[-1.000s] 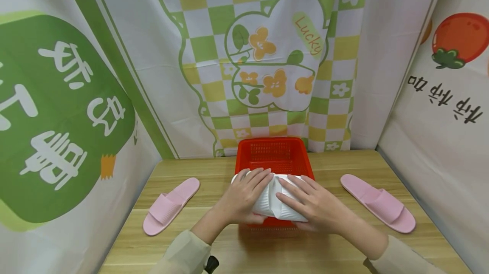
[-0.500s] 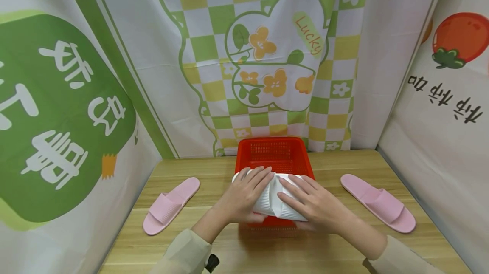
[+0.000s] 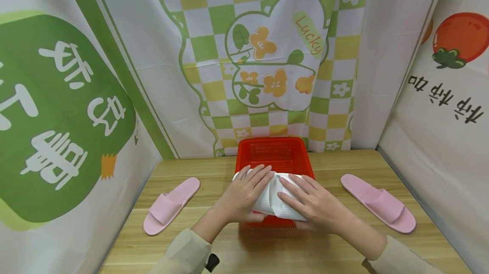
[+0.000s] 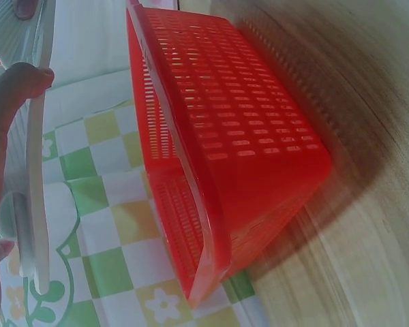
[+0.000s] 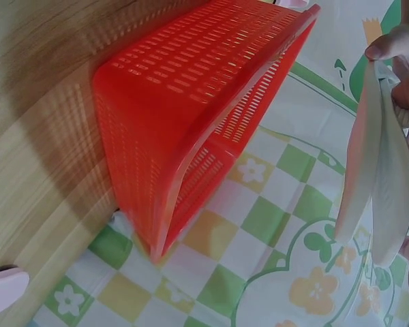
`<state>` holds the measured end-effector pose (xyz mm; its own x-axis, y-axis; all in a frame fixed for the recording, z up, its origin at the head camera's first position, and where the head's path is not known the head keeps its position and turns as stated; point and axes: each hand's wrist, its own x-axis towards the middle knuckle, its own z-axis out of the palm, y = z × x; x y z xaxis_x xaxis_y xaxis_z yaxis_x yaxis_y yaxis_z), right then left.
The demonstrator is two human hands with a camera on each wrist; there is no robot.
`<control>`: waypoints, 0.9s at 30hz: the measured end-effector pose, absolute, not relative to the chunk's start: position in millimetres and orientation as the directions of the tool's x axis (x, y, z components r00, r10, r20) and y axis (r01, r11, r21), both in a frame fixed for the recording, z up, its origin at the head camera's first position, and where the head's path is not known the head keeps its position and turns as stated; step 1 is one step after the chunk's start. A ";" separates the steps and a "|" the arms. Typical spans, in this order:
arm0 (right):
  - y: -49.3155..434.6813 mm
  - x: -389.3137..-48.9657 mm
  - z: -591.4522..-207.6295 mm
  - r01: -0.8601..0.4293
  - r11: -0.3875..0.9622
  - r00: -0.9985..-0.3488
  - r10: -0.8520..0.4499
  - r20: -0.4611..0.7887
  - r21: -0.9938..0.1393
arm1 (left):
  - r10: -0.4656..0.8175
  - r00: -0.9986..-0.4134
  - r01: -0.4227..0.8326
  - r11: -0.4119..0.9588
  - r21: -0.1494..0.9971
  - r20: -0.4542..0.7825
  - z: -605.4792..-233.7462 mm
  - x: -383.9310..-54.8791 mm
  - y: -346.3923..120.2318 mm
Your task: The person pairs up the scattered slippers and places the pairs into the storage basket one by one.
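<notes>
Both hands grip a pair of white slippers with ribbed straps, above the front part of a red plastic basket. My left hand lies over the left side with the thumb below; my right hand holds the right side the same way. In the left wrist view, a thumb presses a slipper's sole edge, level with the basket's rim and to one side of it. The right wrist view shows two soles close together, apart from the basket wall. Palms hide much of the straps.
A pink slipper lies on the wooden table left of the basket, and another pink slipper lies to the right. Patterned cloth hangs right behind the basket, with printed cloth walls on both sides.
</notes>
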<state>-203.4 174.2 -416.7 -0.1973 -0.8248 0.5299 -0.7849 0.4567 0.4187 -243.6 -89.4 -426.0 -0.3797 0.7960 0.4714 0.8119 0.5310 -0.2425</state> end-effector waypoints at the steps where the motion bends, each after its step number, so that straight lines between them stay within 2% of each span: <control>1: 174.2 -203.3 -416.9 -0.786 0.457 -0.197 -0.824 0.532 0.417 | 0.795 -0.377 0.813 0.530 -0.241 0.475 -426.4 -243.8 -89.5; 6: 175.5 -202.9 -417.6 -0.787 0.462 -0.207 -0.822 0.531 0.409 | 0.791 -0.371 0.810 0.531 -0.247 0.486 -427.1 -244.5 -90.7; 17: 179.1 -207.2 -423.1 -0.780 0.488 -0.192 -0.783 0.592 0.392 | 0.774 -0.319 0.810 0.522 -0.266 0.547 -428.4 -246.1 -100.8; 23: 181.0 -208.2 -425.5 -0.769 0.517 -0.213 -0.761 0.613 0.375 | 0.748 -0.371 0.800 0.559 -0.221 0.550 -429.8 -245.1 -111.6; 27: 182.7 -209.5 -427.6 -0.764 0.538 -0.236 -0.746 0.622 0.357 | 0.728 -0.384 0.790 0.578 -0.205 0.568 -432.7 -246.1 -120.3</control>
<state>-209.5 182.7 -427.6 -0.2356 -0.7464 0.6224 -0.7636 0.5383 0.3566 -246.1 -120.3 -432.7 -0.3843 0.7277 0.5681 0.7900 0.5776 -0.2054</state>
